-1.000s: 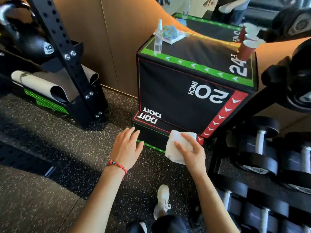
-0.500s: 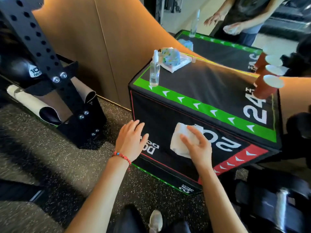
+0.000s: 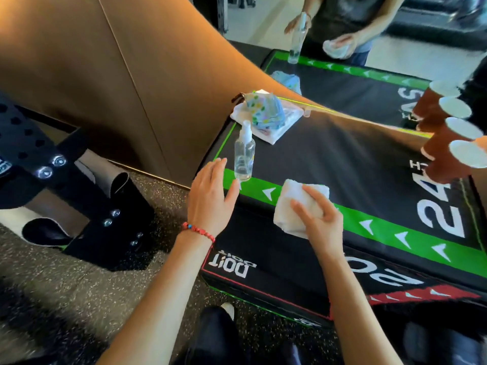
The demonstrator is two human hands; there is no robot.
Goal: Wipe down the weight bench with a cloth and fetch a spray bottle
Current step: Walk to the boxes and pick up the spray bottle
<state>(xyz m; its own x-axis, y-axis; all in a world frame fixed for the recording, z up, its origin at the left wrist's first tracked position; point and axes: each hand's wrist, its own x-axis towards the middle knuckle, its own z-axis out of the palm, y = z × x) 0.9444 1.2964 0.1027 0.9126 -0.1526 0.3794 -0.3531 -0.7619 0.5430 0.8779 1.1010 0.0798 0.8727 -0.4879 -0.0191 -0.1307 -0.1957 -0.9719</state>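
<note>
A black padded box (image 3: 342,164) with green arrow stripes and white numbers fills the middle and right. My right hand (image 3: 320,219) presses a folded white cloth (image 3: 292,206) against its near top edge. A clear spray bottle (image 3: 244,155) stands upright at the box's near left corner. My left hand (image 3: 210,196), wearing a red bead bracelet, is open with fingers spread just left of the bottle, close to it but not gripping it.
Folded patterned cloths (image 3: 266,114) lie behind the bottle. Brown paper cups (image 3: 448,143) stand along the right edge. Another person (image 3: 340,30) at a second box behind holds a bottle and cloth. A black rack post (image 3: 87,214) stands on the speckled floor at left.
Both hands rose from the box's front face to its top edge. The cloth moved up with my right hand, and my left hand came beside the spray bottle.
</note>
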